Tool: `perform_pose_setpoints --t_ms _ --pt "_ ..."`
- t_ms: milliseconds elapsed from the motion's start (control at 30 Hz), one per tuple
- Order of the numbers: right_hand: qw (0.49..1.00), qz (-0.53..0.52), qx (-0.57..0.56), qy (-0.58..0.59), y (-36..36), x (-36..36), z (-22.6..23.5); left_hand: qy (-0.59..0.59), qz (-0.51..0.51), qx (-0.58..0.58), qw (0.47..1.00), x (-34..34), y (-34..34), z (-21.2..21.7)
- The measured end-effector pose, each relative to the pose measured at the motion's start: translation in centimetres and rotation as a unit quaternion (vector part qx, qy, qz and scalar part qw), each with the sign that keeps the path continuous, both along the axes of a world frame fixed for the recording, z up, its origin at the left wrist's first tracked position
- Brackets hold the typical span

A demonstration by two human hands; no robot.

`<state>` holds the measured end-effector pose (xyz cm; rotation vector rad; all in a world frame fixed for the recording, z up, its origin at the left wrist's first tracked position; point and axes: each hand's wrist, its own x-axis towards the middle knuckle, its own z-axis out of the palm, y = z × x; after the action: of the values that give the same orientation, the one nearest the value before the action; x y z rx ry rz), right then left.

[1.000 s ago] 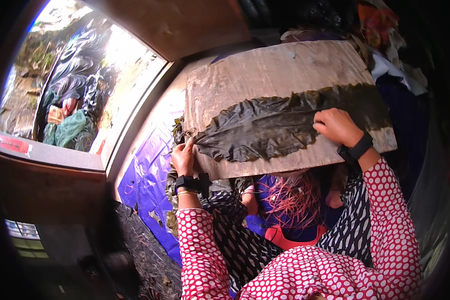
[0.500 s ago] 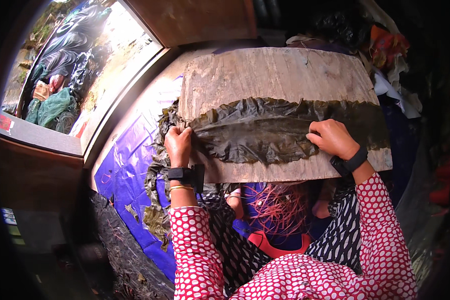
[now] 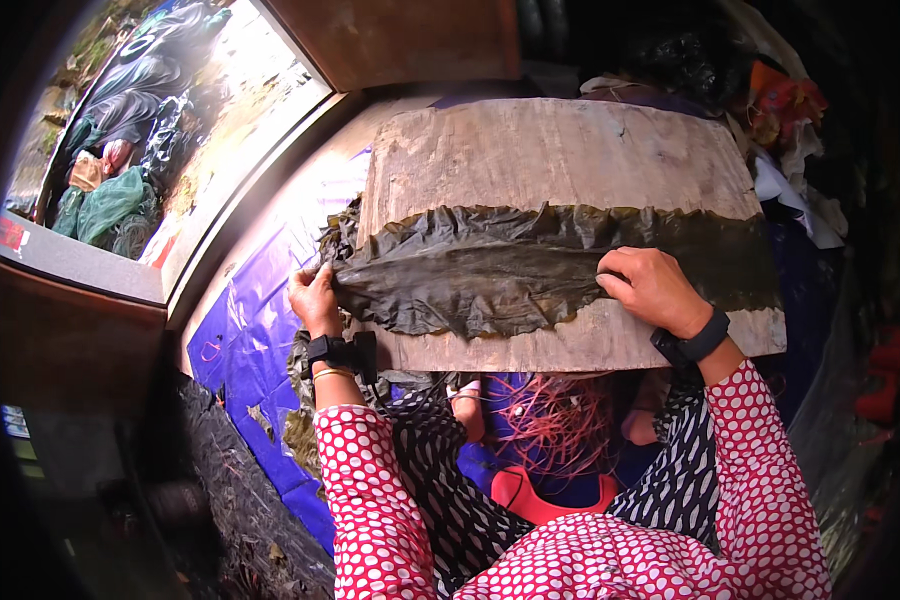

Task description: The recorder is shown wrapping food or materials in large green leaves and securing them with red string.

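A long, dark olive-brown strip of kelp [image 3: 490, 270] with ruffled edges lies across a pale wooden board [image 3: 560, 150]. Its left end is pinched in my left hand [image 3: 315, 300], out past the board's left edge, and the strip is drawn out flat from there. My right hand [image 3: 660, 290] is closed, with thumb and fingertips gripping the kelp on the right half of the board. Right of this hand the strip runs smooth and wide to the board's right edge. More crumpled kelp [image 3: 302, 440] hangs beside my left forearm.
Purple-blue plastic sheeting [image 3: 255, 340] spreads under and left of the board. Below the board's near edge lies a tangle of pinkish-red strings [image 3: 555, 425] between my legs. At upper left an opening shows heaped nets [image 3: 120, 205]. Bags and cloth [image 3: 785, 100] crowd the far right.
My left hand has moved left, past the board's edge, drawing the kelp's end with it. The kelp there looks more stretched out. My right hand has shifted slightly left.
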<state>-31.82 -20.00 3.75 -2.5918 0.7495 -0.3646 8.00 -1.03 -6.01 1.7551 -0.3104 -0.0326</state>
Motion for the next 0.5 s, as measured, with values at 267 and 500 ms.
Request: perform_pose_setpoints --t_ms 267,500 --pt "0.999 0.038 0.02 -0.011 0.8 1.2 -0.4 0.058 0.079 -0.032 0.995 4.6 3.9 -2.1" --pt "0.999 0.034 0.027 -0.007 1.3 1.6 -0.3 -0.11 0.01 0.003 0.994 1.0 1.7 4.0"
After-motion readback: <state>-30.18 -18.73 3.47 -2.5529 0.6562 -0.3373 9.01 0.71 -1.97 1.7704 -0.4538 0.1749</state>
